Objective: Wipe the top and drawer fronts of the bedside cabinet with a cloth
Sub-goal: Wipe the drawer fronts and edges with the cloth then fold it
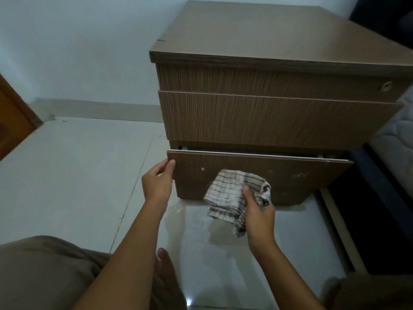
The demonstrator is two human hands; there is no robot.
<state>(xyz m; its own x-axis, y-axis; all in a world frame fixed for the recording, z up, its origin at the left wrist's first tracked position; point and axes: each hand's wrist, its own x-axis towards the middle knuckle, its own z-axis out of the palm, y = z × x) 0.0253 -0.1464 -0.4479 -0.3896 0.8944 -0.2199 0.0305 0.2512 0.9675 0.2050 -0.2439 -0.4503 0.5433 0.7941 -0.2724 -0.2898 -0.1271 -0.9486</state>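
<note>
Left hand [157, 182]: fingers [167, 165] curled on the left edge of the bottom drawer [297, 177] front, thumb tip on its face. Right hand [259, 214]: clamped on the cloth [225, 193], thumb across the fabric, remaining fingers hidden behind it.

Cloth checked and bunched, upper part against the drawer front just right of the left fingers, loose end hanging beside the right thumb toward the floor [78, 175]. Bottom drawer pulled slightly out, dark gap above its top edge.

Above the fingers: middle drawer [268, 117] and top drawer [257, 79], both closed, round lock [386, 85] far right on the top one. Higher still: cabinet [268, 34] top.

Left of the left hand: pale tiled floor, wall [78, 52], door [13, 126] edge. Right of the right hand: mattress [393, 142]. Below the wrists: knee [44, 271] in brown trousers, and a foot [166, 269].
</note>
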